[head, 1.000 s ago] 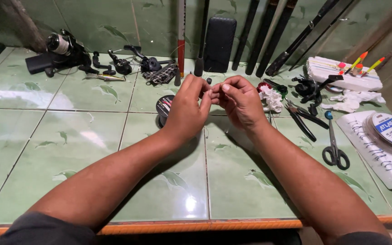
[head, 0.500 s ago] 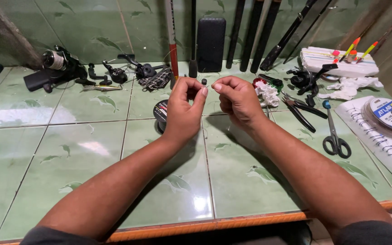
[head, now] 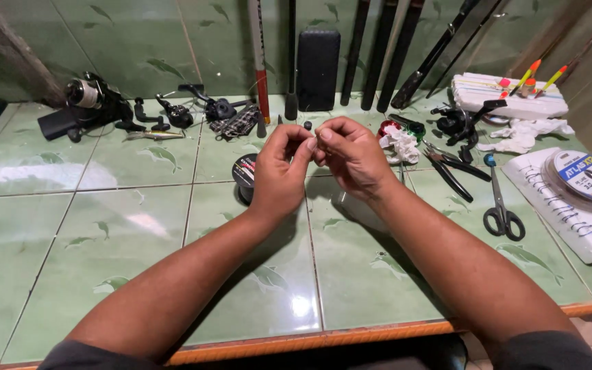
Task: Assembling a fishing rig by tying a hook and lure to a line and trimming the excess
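Note:
Both hands meet above the green tiled counter (head: 138, 233). My left hand (head: 279, 168) and my right hand (head: 354, 154) have their fingertips pinched together on something very small, too small to tell; it may be thin fishing line. A dark line spool (head: 244, 171) lies on the tiles just under and left of my left hand.
A fishing reel (head: 87, 96) and loose reel parts (head: 193, 113) lie at the back left. Several rods (head: 378, 48) and a black case (head: 318, 65) lean on the wall. Pliers (head: 450, 171), scissors (head: 501, 205), a clear line spool (head: 584, 175), a white rag (head: 400, 144) and a float box (head: 508, 99) sit right.
Both hands have stayed pinched together at the same spot over the tiles, with small finger shifts. The head view has tilted slightly, so the counter sits lower in frame.

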